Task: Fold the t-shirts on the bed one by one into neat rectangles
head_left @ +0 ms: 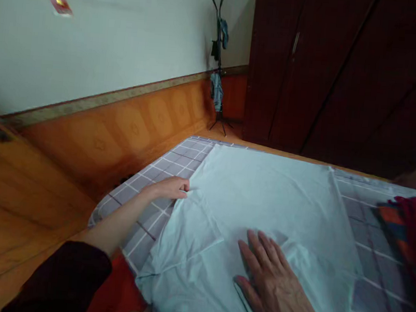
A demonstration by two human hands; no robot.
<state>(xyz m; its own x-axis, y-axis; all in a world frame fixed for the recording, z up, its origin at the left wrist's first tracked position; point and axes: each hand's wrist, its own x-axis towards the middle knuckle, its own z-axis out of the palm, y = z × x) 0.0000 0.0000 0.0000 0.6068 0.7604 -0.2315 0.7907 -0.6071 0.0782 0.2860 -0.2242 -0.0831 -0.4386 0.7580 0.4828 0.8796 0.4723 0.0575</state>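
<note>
A white T-shirt lies spread over the bed, its body stretching away from me and a short sleeve turned inward on the left side. Wrinkles run through the near part. At the shirt's left edge, my left hand pinches the fabric between thumb and curled fingers. My right hand rests palm down on the near middle of the shirt, fingers stretched out and slightly apart. The shirt's nearest end runs out of the bottom of the view.
Beneath the shirt is a grey checked bedspread. Red and multicoloured clothes are piled at the right. A coat stand with hanging garments stands in the far corner beside a dark wardrobe. Something red sits by the near left bed edge.
</note>
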